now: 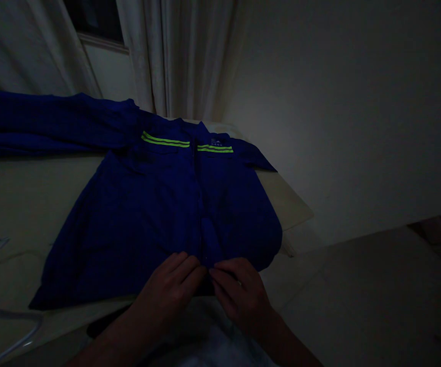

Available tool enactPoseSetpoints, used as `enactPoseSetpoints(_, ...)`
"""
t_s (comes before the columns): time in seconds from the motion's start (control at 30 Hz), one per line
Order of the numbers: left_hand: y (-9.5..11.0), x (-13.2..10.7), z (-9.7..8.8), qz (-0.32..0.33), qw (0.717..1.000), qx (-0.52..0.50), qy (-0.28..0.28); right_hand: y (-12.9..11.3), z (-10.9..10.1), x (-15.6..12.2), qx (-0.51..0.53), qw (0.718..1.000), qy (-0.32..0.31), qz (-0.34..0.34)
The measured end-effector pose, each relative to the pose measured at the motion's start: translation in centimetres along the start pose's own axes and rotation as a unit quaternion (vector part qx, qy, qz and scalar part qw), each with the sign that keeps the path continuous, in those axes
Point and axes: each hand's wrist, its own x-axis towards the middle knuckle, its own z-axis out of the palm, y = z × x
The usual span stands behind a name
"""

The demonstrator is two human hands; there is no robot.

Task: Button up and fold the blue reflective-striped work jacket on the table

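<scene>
Jacket (147,204) spread flat on surface (22,204), hem at near edge; left hand (170,290) and right hand (243,295) pinch the hem's centre seam; front fastening seemingly barely begun.

A dark blue jacket (155,204) with bright green stripes lies spread flat on a pale table (22,204). At its near hem, the left hand (172,288) and right hand (239,293) pinch the front edges together. Curtains (178,56) hang at the far side.
</scene>
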Motion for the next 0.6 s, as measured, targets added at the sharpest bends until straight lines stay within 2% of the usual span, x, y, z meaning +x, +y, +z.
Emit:
enactPoseSetpoints(0.33, -0.22, -0.04, 0.21, 0.005, 1.000, -0.004, 0.020, 0.17, 0.65, -0.24, 0.065, 0.996, 0.009, 0.056)
enactPoseSetpoints(0.6, -0.06, 0.21, -0.11, 0.003, 1.000, -0.005, 0.017, 0.28, 0.85, -0.46, 0.067, 0.997, 0.008, 0.047)
